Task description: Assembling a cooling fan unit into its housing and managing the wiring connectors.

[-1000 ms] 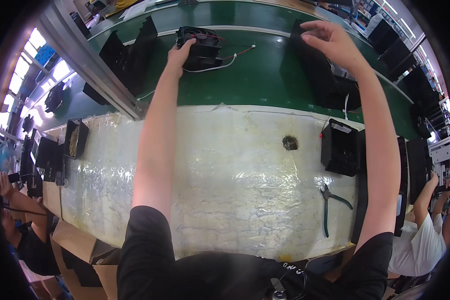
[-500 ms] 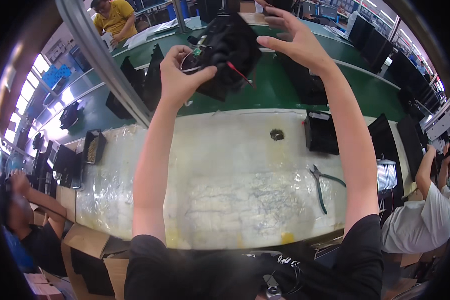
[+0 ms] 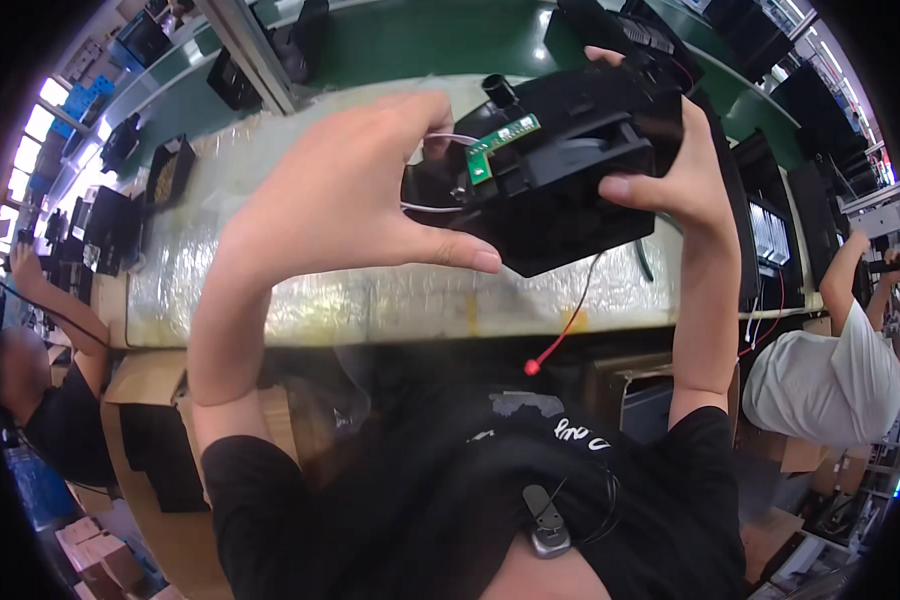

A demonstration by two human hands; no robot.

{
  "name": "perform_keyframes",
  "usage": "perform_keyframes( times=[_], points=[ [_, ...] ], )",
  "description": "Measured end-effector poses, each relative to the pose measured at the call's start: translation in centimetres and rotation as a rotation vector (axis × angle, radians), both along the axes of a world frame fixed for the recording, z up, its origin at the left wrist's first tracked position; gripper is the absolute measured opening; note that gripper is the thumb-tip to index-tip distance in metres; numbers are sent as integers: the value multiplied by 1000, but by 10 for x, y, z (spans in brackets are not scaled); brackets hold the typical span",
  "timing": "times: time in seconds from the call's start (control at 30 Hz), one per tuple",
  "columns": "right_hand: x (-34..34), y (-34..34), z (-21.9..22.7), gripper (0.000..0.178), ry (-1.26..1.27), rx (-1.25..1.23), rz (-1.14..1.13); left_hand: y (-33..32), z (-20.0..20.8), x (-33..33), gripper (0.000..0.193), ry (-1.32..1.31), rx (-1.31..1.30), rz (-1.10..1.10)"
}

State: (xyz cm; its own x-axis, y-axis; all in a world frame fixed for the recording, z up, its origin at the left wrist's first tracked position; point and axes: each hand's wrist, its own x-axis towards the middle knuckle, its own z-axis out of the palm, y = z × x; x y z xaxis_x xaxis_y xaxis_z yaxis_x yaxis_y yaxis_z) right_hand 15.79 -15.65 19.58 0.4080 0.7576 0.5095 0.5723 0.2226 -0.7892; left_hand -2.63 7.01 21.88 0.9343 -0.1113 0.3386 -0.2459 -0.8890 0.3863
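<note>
A black plastic fan housing is held up over the bench, tilted, with its fan opening partly visible. A green L-shaped circuit board sits on its left side, beside a black round knob-like part. My left hand curves round the left end, thumb along the lower edge and fingers by the white wires. My right hand grips the right end, thumb in front; its other fingers are partly hidden behind. A thin red wire with a red connector dangles below.
Behind the housing, a green handle of the cutting pliers shows on the film-covered bench. A black tray of small parts stands at the left. Cardboard boxes are below the bench edge. Co-workers sit at the left and right.
The fan housing has come from above the far green line toward me and been turned, showing its circuit board. My right hand, apart from it before, now grips its right end.
</note>
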Motion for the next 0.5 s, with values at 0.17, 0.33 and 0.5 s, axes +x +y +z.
perform_keyframes(
  times=[0.17, 0.33, 0.5],
  points=[
    [-24, -31, -16, 86, 21, -58, -52, -16, -13, -30, 53, 212, -91, 86],
    [-40, -40, -27, 71, 284, -120, -199, -38, -58, -45, 27, 2, -338, 99],
    [-34, -22, -67, 50, 529, -285, -244, -60, -91, -47, 21, -199, -392, 417]
  ],
)
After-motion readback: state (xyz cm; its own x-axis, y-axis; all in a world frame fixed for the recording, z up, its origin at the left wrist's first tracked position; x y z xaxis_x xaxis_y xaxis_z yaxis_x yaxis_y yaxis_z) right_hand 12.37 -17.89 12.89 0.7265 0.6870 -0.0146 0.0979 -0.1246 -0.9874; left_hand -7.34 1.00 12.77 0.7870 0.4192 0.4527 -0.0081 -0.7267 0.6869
